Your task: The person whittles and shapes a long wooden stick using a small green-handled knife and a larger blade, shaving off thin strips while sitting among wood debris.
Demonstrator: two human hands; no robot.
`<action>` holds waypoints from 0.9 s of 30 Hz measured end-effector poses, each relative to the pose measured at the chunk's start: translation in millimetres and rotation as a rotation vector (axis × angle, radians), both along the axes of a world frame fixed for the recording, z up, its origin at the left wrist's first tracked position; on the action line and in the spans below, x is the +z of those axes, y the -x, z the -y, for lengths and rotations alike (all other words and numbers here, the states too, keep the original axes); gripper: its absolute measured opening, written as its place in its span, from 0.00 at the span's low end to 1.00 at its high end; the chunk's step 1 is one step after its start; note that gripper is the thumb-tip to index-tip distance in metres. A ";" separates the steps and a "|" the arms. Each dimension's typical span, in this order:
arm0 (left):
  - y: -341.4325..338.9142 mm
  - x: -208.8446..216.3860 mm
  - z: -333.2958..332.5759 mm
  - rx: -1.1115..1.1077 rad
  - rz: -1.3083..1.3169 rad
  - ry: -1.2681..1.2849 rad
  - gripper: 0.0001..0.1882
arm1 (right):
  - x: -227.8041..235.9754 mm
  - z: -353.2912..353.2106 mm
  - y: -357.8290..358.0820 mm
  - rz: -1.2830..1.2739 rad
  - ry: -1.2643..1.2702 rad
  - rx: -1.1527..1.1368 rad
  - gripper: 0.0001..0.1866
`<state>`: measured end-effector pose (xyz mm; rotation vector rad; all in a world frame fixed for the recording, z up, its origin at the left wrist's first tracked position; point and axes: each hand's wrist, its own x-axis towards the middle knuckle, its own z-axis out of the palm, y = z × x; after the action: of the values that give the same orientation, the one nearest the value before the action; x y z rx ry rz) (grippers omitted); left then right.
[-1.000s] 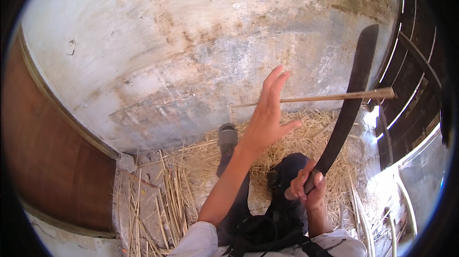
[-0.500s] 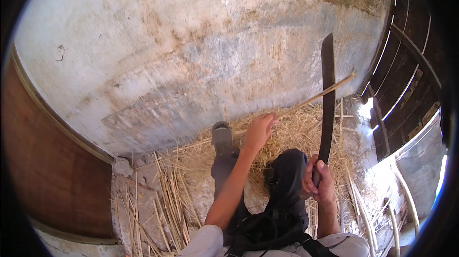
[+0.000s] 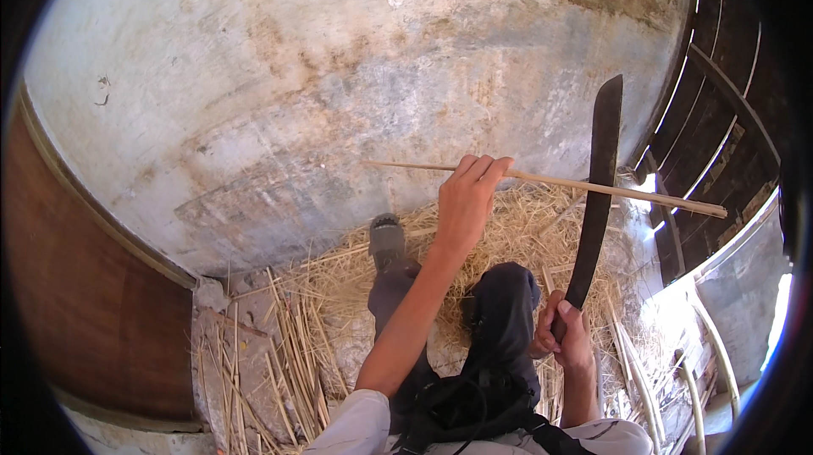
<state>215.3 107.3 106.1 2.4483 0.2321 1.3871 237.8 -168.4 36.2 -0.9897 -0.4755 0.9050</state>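
Note:
My left hand (image 3: 471, 205) is closed around a thin, pale stick (image 3: 555, 180), which looks like split bamboo. The stick lies almost level; its thin end points left and its thicker end runs out to the right. In my right hand (image 3: 563, 330) is the handle of a machete with a long dark blade (image 3: 597, 176), held upright with the tip pointing away from me. Blade and stick cross to the right of my left hand; the stick passes over the blade in view. I cannot tell whether they touch.
Straw-like shavings (image 3: 542, 226) cover the ground around my legs. Several split sticks (image 3: 292, 345) lie in a heap at the lower left. Ahead rises a stained pale wall (image 3: 339, 91), with a brown panel (image 3: 102, 286) at left and dark slats (image 3: 720, 133) at right. Bent poles (image 3: 716, 345) stand lower right.
My left hand has moved up a little, and the stick has swung from slanting to nearly level, reaching farther right. The machete has tilted and shifted slightly right.

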 end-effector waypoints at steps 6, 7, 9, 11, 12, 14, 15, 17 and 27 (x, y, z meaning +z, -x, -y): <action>-0.9 16.5 0.6 -0.217 0.138 0.044 0.19 | -6.6 0.5 -2.1 0.060 -0.127 -0.084 0.20; -2.9 20.4 1.8 -0.215 0.135 0.030 0.18 | -8.7 0.1 -3.2 0.086 -0.168 -0.118 0.20; -8.4 27.5 3.0 -0.177 0.163 -0.013 0.17 | -3.4 -9.9 -0.4 0.062 -0.300 -0.138 0.21; -21.3 33.8 2.8 -0.100 0.252 -0.081 0.15 | 0.2 -17.1 0.2 0.104 -0.416 -0.179 0.22; -28.4 40.0 3.9 -0.068 0.300 -0.104 0.15 | 5.7 -19.7 -0.1 0.125 -0.449 -0.160 0.22; -40.9 61.3 10.9 -0.020 0.384 -0.137 0.14 | 3.0 -20.7 0.7 0.089 -0.511 -0.160 0.22; -46.3 74.8 15.0 -0.003 0.425 -0.142 0.13 | 3.3 -20.4 0.4 0.074 -0.539 -0.159 0.22; -54.5 91.2 18.8 -0.063 0.477 -0.174 0.14 | 10.1 -24.1 6.4 0.130 -0.597 -0.177 0.22; -95.5 99.1 24.9 -0.227 0.383 -0.209 0.21 | 4.1 -68.2 -1.4 0.077 -0.528 -0.469 0.17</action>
<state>310.9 82.4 205.2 2.2136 -0.2829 1.8068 239.1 -100.2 40.4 -0.6096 -0.4867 0.2924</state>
